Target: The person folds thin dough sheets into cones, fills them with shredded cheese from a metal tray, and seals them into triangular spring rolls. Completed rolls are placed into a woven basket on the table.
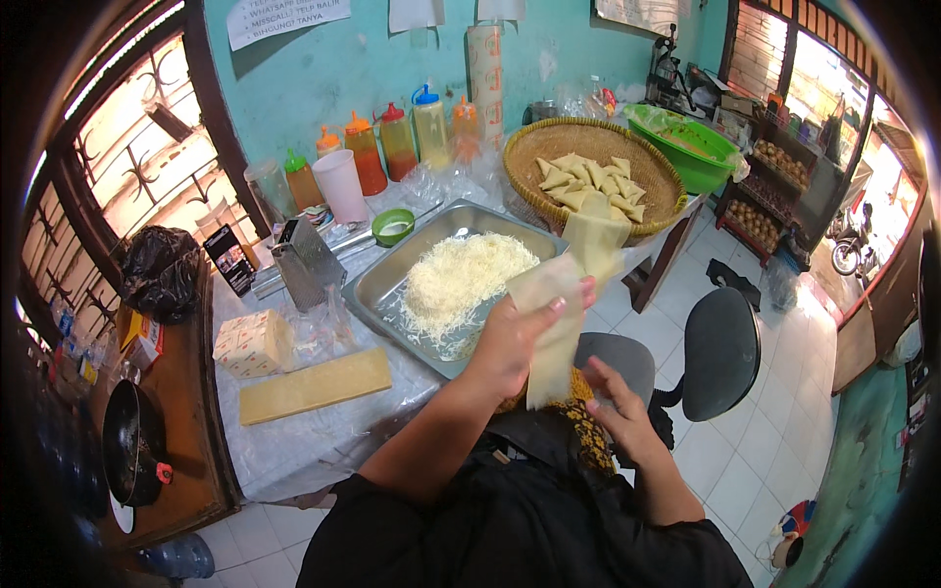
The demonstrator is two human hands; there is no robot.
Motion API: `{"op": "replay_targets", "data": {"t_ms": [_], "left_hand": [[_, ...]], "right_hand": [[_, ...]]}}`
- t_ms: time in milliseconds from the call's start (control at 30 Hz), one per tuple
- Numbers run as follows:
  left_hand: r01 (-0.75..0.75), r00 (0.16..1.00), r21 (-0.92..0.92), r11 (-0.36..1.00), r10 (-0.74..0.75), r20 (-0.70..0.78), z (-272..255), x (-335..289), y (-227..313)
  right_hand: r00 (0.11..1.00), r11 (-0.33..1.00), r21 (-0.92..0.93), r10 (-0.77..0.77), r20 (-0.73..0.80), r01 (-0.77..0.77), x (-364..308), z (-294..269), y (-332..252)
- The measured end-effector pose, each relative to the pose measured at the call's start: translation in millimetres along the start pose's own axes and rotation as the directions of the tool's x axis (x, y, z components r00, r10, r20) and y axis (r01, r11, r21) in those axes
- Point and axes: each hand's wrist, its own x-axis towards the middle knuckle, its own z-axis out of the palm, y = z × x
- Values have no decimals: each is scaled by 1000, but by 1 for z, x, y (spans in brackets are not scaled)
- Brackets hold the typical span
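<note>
A long, pale strip of pastry sheet (556, 358) hangs from my left hand (518, 338), thumb on its face; its upper end bends over to the right. My right hand (624, 412) is beside the lower part of the strip, fingers apart and apparently not touching it. Just left of my left hand, a metal tray (371, 286) holds a heap of grated white cheese (456, 284). A flat stack of pastry sheets (316, 385) lies on the plastic-covered table, left of my left forearm. Beyond the strip, folded pastry triangles (588, 181) are piled in a round woven basket (526, 147).
A box grater (309, 265) and a wrapped block (253, 343) stand left of the tray. Sauce bottles (397, 140) line the wall. The green basin (706, 171) sits behind the basket. A dark chair (722, 353) is at my right, a black pan (132, 441) at far left.
</note>
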Motion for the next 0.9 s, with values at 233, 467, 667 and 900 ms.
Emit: {"op": "replay_targets", "data": {"t_ms": [233,467,667,900], "left_hand": [[-598,798,776,202,240,553,-6,-32,-25],[-480,877,856,193,146,458,-18,-52,-21],[-457,885,869,191,199,421,-18,-58,-24],[-474,871,874,106,205,447,-22,-56,-30]], "right_hand": [[933,-18,939,-126,338,-342,-12,4,-18],[906,-269,868,-49,421,-418,-17,27,3],[925,-97,922,35,379,-375,-20,26,7],[923,241,924,320,214,-298,-24,21,21]]}}
